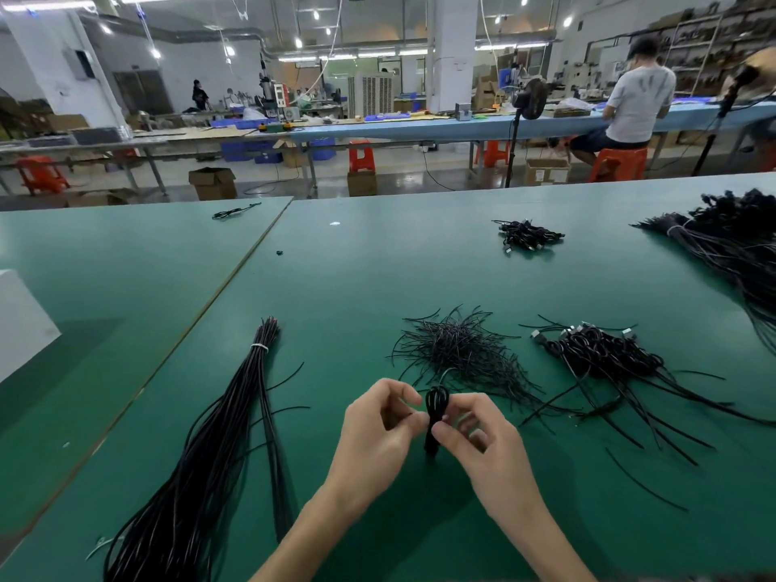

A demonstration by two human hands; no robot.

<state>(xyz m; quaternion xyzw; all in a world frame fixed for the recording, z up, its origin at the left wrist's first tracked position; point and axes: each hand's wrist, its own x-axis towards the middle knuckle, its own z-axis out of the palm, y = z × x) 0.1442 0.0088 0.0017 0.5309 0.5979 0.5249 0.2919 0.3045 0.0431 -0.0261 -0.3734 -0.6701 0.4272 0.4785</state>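
Holding a small black cable coiled into a narrow upright hank (436, 415) just over the green-matted worktop (336, 287), at its near centre. Pinching the hank's waist from nine o'clock with the left hand (378, 428), with the grip closed on it by thumb and forefinger and the other fingers folded loosely. Pinching the same waist from three o'clock with the right hand (476, 436), with the grip likewise closed, the thumb tip pressing on the cable and the fingers curled behind it. Showing the looped top above both grips and the lower end below them; not possible to tell whether that end is touching the mat.

Taking bearings from the hands, twelve o'clock pointing away from the wearer.
- Lying near at nine to ten o'clock: a long bundle of straight black cables bound by a white tie (235, 413), fanning out toward the near edge.
- Lying just beyond the hands at twelve to one o'clock: a loose heap of short thin black wire ties (457, 350).
- Lying at two o'clock: a pile of coiled black cables with silver-tipped plugs (604, 352), tails trailing toward three o'clock.
- Lying farther off at one o'clock: a smaller heap of coiled black cables (529, 237).
- Lying at two o'clock by the far right edge: a large sheaf of black cables (739, 254).
- Resting well apart at nine o'clock, at the left edge: a white block (21, 321).
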